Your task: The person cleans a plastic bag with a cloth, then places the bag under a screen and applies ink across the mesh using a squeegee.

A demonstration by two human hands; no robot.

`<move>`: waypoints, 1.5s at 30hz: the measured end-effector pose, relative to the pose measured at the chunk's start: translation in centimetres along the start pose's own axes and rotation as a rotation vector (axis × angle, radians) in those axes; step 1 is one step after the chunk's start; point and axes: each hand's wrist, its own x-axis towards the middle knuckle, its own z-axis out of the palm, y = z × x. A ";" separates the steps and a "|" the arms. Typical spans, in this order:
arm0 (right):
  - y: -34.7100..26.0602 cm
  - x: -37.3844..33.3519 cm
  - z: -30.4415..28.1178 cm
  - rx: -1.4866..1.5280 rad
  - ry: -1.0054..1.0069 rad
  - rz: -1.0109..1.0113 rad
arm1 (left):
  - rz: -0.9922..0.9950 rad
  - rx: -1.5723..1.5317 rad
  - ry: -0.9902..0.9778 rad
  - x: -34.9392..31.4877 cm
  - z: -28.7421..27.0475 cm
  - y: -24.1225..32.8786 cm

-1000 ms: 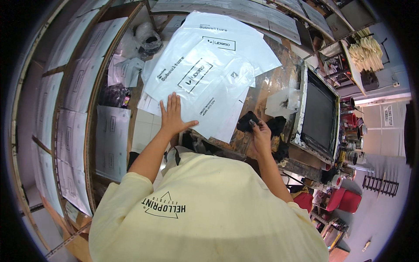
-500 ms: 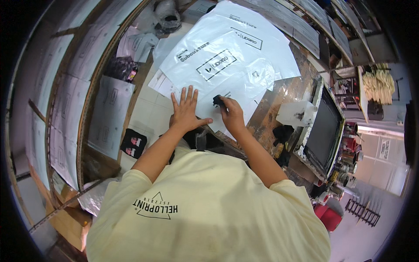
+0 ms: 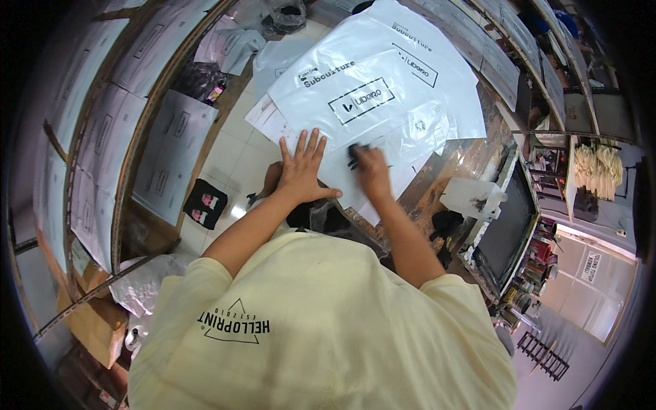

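Note:
My left hand [image 3: 303, 169] lies flat with fingers spread on the near left part of white plastic sheets [image 3: 424, 96] printed with black lettering and boxed marks. To its right, my right hand [image 3: 373, 176] is closed around a bunched black cloth [image 3: 354, 154]. That hand is smeared by motion, and the cloth is at the surface of the nearest sheet. The sheets overlap in a fan, with their far ends away from me.
A framed printing screen [image 3: 504, 222] leans at the right, beside a translucent plastic container [image 3: 471, 197] and a dark cloth [image 3: 445, 224]. Racks of printed sheets [image 3: 179, 157] line the left. A black printed cloth [image 3: 205, 205] lies on the tiled floor. Ink tins [image 3: 526, 287] stand at the right.
The whole view has shifted, so the sheets appear further right. My right hand is now blurred, with the cloth still in it. My left hand stays pressed flat.

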 end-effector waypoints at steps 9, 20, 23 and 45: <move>2.1 2.0 -2.5 -0.141 0.139 0.141 | 0.017 0.052 0.016 0.0 0.5 -0.3; -0.9 0.6 -1.1 -0.047 0.016 0.076 | -0.017 0.052 -0.049 -0.2 -0.4 0.0; -2.2 1.0 -0.1 -0.003 -0.081 -0.022 | -0.009 0.047 -0.043 -0.1 -0.4 0.0; 8.4 3.2 -4.8 -0.051 0.185 0.047 | -0.019 -0.009 -0.092 0.3 -0.3 0.0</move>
